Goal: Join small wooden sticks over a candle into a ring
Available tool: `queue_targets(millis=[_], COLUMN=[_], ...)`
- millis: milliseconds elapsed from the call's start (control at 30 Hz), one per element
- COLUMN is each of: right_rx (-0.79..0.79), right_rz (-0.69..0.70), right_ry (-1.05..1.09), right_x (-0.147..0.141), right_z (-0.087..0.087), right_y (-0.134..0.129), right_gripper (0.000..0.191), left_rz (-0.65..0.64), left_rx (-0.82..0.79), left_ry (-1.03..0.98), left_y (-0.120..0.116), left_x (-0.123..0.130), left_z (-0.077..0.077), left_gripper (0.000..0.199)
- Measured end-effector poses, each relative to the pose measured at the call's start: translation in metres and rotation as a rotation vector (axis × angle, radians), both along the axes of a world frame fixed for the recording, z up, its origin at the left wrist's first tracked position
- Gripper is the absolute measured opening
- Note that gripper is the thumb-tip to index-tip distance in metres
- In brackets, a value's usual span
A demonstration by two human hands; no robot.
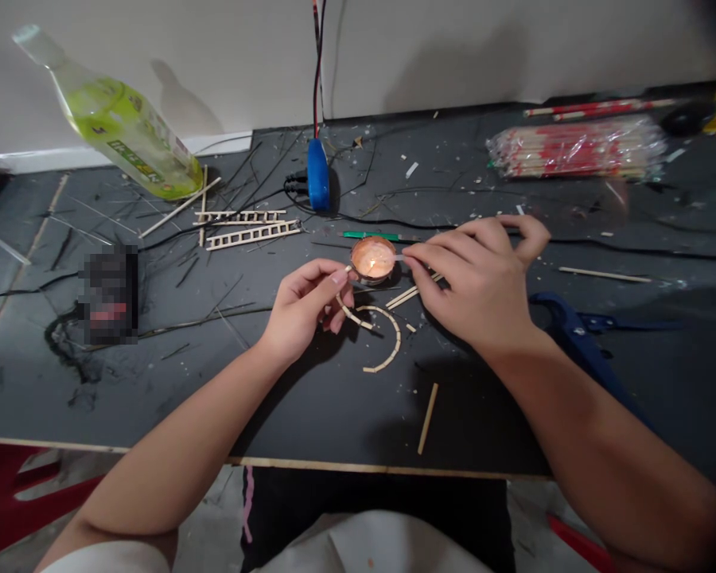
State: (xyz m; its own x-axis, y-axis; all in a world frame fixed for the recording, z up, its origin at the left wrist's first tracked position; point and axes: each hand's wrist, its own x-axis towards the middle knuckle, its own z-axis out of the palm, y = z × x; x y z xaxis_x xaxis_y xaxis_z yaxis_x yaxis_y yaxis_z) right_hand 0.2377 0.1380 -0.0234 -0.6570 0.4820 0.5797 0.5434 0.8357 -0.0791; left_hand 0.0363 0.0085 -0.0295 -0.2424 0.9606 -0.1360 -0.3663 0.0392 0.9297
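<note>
My left hand pinches a curved strip of short wooden stick pieces between thumb and fingers. Just beyond it stands a small round cup with a flame burning inside. From the right, my right hand is closed on a thin whitish strip, its tip at the cup's rim; the strip's material is unclear. On the table below the cup lies a larger arc of joined stick pieces. Straight wooden sticks rest beside my right hand, partly under it.
Two small ladder-like stick frames lie left of a blue power socket with cables. A green-labelled bottle stands at the back left. A plastic-wrapped stick bundle is at the back right, a blue-handled tool by my right forearm.
</note>
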Motion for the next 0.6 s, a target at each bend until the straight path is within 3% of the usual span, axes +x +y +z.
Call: queue_targets(millis=[600], right_rx=[0.051], right_rz=[0.014], right_ry=[0.029], right_x=[0.0009], right_z=[-0.0008], right_y=[0.0023], right_gripper=[0.009], left_rz=[-0.012], left_rx=[0.005], left_ry=[0.001], left_y=[-0.0003], left_x=[0.0001], left_z=[0.0013], left_gripper=[0.019])
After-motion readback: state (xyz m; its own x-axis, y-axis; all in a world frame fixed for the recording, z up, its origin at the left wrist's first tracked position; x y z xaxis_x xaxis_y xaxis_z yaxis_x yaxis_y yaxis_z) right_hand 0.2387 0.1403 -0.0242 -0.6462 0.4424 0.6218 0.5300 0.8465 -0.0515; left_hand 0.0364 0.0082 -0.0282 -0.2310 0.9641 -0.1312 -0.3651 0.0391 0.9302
